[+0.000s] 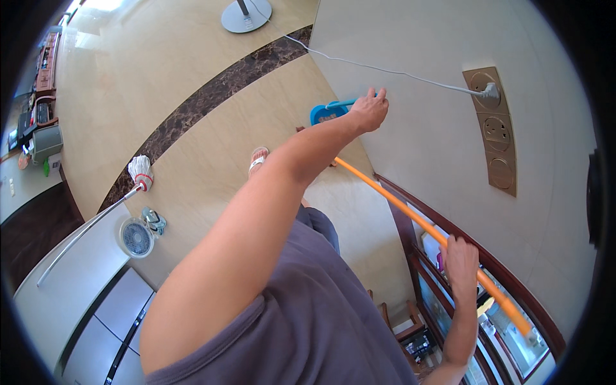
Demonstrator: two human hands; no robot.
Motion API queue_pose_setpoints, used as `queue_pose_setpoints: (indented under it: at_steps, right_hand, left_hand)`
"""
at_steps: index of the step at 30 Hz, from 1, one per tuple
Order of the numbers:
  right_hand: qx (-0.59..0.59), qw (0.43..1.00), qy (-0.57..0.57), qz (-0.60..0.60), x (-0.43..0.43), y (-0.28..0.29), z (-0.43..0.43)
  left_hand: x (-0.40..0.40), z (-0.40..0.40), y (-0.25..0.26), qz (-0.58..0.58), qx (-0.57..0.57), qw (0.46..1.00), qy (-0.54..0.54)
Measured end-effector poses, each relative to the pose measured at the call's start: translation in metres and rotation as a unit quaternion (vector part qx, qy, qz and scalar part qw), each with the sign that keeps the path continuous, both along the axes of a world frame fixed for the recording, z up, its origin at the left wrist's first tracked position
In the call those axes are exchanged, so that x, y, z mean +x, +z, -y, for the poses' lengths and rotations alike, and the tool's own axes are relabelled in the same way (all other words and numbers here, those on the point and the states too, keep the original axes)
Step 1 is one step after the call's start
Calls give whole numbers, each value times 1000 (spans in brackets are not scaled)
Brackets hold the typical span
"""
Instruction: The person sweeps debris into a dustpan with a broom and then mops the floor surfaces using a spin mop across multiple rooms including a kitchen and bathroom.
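Note:
My left hand (370, 111) is closed around the thin blue handle of a small blue dustpan (316, 114), low by the wall. Some light debris lies in the pan, partly hidden by my left forearm. At the right, my right hand (460, 262) grips a long orange pole (409, 212). The pole slopes from the lower right towards the floor beneath my left arm, which hides most of its far end. Small reddish-brown bits show on either side of that forearm.
A white cable (361, 63) runs from a round stand base (246, 15) to a wall socket plate (495, 131). A white string mop (140, 172) and a fan (136, 237) stand at left. A dark-red framed glass cabinet (417, 263) is at lower right.

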State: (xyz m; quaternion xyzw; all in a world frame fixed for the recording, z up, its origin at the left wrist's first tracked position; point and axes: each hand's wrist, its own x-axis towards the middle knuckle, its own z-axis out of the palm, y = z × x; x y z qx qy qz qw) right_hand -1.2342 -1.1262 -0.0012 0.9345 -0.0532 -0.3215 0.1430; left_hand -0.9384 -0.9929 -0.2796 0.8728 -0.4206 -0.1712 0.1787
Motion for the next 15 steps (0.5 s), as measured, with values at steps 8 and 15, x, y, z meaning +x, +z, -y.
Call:
queue_pose_setpoints:
  at_steps: [8, 15]
  right_hand:
    - [-52, 990, -132, -14, -80, 52, 19]
    - [-81, 991, -109, -8, -87, 67, 25]
  left_hand:
    - [18, -62, 4, -56, 82, 994, 53]
    - [14, -236, 16, -46, 101, 955, 276]
